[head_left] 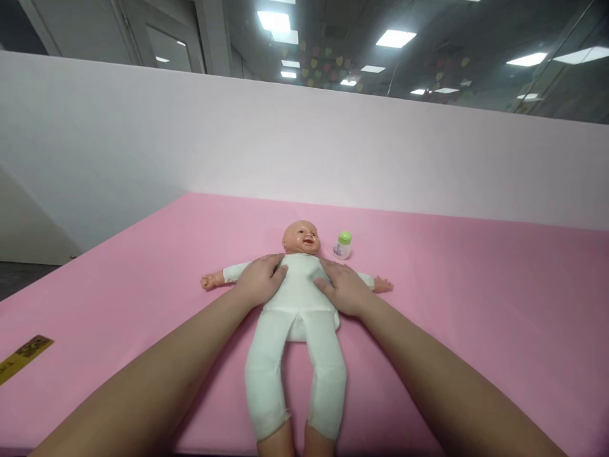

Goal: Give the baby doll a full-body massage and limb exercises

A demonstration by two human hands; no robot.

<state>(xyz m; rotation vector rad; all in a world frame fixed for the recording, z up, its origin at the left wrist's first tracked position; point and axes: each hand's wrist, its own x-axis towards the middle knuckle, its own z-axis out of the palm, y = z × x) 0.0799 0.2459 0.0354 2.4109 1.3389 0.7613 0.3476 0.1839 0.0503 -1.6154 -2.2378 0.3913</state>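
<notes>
Left hand (261, 280): open, palm down, laid over the doll's shoulder and the side of its chest; thumb apart, pointing inward; nothing gripped.
Right hand (346, 289): open in like fashion on the opposite side, fingers toward the shoulder, thumb on the chest; nothing gripped.
Doll (299, 282): one, on its back on the pink surface (476, 304), between the forearms; head toward the white wall (333, 152), arms spread, legs toward the wearer, feet out of frame.
Step in hand: flat contact on both sides of the upper body; seemingly a resting touch or light press, though force cannot be told.
Handling call: any shift of the palms from here would want even, gentle pressure, so the soft torso stays straight.
Doll, materials: rounded, glossy head, apparently moulded plastic; off-white cloth body, creased, seamed at hip, frayed at one leg cuff.
Small bottle (342, 247): squat, translucent, with rounded green cap; upright beside the doll's head, untouched.
Surface: matte, smooth pink.
Label (26, 357): yellow and black strip, left edge; wording illegible.
</notes>
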